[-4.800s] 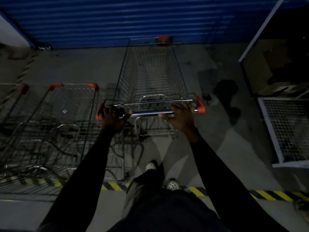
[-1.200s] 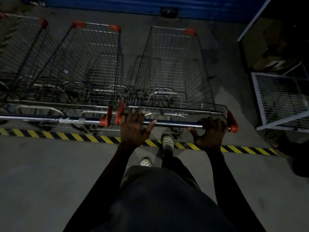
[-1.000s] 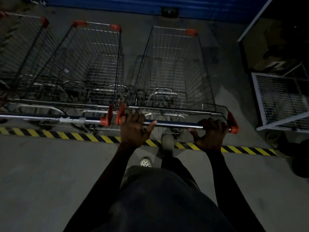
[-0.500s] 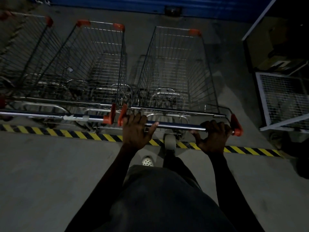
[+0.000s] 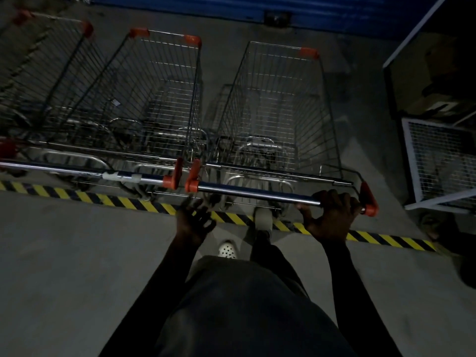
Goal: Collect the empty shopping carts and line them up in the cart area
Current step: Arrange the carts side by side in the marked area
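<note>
Risk near: white shoe (image 5: 227,249) behind the striped line (image 5: 116,202), bumped on a roll back.
Risk far: swinging sideways into next cart (image 5: 154,99), with one hand steering; red ends almost touching.
Left grip (image 5: 195,220): open, holding nothing, over the striped line.
Right grip (image 5: 329,217): wrapped round handle bar (image 5: 257,193), over the striped line.
Cart (image 5: 278,104): empty, past the striped line, beside next cart.
</note>
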Action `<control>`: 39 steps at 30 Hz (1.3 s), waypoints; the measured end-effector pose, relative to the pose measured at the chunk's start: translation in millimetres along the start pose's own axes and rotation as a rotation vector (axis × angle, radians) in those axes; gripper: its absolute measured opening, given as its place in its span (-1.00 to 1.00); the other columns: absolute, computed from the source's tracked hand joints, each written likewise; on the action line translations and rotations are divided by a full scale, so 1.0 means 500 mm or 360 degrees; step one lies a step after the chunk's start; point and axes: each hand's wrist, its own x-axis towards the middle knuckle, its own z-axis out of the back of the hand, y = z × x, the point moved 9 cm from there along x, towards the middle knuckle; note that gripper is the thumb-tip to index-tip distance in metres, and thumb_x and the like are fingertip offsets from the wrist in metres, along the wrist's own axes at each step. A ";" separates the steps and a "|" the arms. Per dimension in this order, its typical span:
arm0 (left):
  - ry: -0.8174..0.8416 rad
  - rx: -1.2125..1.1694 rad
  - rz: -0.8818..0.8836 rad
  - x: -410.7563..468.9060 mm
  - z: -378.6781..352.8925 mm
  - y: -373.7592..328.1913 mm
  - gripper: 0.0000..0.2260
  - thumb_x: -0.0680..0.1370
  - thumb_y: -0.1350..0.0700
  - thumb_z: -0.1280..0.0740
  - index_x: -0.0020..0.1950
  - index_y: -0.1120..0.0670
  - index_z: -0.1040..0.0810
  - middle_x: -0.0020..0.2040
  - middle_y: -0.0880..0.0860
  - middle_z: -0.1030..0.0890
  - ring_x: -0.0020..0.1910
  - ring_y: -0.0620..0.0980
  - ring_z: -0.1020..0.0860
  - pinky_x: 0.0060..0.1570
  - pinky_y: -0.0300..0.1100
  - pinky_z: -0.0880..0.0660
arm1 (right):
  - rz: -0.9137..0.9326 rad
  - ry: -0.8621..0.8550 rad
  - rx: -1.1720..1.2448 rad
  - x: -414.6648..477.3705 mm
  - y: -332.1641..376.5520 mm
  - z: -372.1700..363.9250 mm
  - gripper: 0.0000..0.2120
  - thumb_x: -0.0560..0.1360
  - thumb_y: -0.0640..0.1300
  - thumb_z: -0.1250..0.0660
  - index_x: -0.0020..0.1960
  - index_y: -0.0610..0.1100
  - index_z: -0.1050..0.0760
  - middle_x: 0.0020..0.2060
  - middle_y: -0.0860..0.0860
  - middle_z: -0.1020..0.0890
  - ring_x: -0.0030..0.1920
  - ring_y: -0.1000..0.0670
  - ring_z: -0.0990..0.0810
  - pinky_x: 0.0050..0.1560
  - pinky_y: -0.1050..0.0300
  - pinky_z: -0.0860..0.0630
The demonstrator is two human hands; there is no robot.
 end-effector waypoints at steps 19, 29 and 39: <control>0.0366 -0.0844 -0.0517 0.097 -0.098 -0.153 -0.62 0.43 -0.06 -0.20 -0.02 0.08 -0.73 -0.59 -0.05 -0.37 -0.40 0.01 -0.64 -0.41 -0.31 -0.33 | 0.0041 -0.0019 -0.0048 0.000 0.003 0.006 -0.45 0.50 0.43 -0.29 -0.09 -0.07 -0.61 -0.20 0.00 -0.58 -0.03 -0.16 -0.53 0.12 -0.13 -0.27; 0.0752 -0.0729 -0.0614 0.103 -0.114 -0.165 -0.54 0.35 -0.10 -0.48 0.15 0.12 -0.71 -0.56 -0.03 -0.49 -0.32 0.02 -0.70 -0.42 -0.30 -0.42 | 0.0008 0.0089 -0.0010 0.002 -0.006 -0.011 -0.40 0.52 0.48 -0.20 -0.06 -0.06 -0.62 -0.16 0.01 -0.59 -0.01 -0.18 -0.54 0.15 -0.15 -0.27; -0.0047 0.0345 -0.0875 -0.014 -0.089 -0.150 -0.77 0.68 -0.06 -0.30 -0.11 -0.24 -0.68 -0.36 -0.15 -0.62 -0.44 -0.28 -0.50 -0.34 -0.38 -0.43 | 0.0022 0.0056 -0.0013 0.003 -0.003 -0.003 -0.50 0.48 0.40 -0.33 -0.09 -0.06 -0.60 -0.19 0.02 -0.58 -0.05 -0.16 -0.53 0.12 -0.16 -0.29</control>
